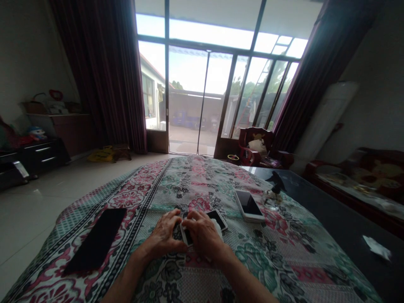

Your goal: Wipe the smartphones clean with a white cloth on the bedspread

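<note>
A small white phone (188, 239) with a dark screen lies on the flowered cloth, partly hidden beneath my hands. My left hand (164, 231) grips its left side, thumb at the near end and fingers at the far end. Over its screen, my right hand (202, 231) is closed on a white wipe (217, 227), which bulges out at the right of the palm; its exact shape is hidden. Just beyond the right hand lies a second white phone (221, 218), partly covered. Farther right rests a larger white tablet (249, 205), seemingly stacked on another device.
The patterned tablecloth (252, 256) covers the table. A clear spray bottle (273, 195) with a black trigger stands beyond the tablet. At left lies a flat black rectangle (97, 240). A crumpled white tissue (377, 247) sits on the dark table (341, 219) at right.
</note>
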Motion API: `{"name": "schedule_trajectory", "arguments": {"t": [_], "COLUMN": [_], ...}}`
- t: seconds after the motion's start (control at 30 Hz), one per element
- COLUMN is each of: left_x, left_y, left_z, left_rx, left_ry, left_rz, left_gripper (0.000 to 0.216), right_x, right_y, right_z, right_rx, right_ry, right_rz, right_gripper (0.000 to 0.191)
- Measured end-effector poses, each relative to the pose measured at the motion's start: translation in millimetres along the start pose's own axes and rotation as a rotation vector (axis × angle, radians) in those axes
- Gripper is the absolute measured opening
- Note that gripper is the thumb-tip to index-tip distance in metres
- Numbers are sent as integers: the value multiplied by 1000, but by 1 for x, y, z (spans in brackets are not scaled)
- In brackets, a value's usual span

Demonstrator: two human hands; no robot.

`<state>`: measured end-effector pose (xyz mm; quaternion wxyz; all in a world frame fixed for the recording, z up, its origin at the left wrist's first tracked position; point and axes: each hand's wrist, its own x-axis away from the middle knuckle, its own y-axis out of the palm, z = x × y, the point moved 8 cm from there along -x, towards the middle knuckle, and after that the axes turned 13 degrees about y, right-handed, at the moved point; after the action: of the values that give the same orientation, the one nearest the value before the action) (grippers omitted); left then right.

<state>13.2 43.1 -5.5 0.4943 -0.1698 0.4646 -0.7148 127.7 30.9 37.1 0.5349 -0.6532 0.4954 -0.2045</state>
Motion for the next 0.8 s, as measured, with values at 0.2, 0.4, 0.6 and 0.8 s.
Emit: {"name": "schedule_trajectory", "arguments": {"t": [0.2,0.4,0.6,0.8], "left_x": [1,1,1,1], "left_y": [-2,0,0,1], "left_z": [2,-1,0,-2], "left_rx": [-7,-7,7,0], "left_ry": [-9,12,17,37], "left_rz": [0,11,8,48], "left_gripper": [65,64,62,63], "right_x": [17,8,2,14], "right_y": [-7,-5,-1,-5], "right_z": [0,3,-3,-5], "right_rx": [-22,3,21,-39], "right_ry": [-95,-25,-19,-10], "right_rz": [-124,-57,-14,-21], "right_gripper": [22,23,25,22]}}
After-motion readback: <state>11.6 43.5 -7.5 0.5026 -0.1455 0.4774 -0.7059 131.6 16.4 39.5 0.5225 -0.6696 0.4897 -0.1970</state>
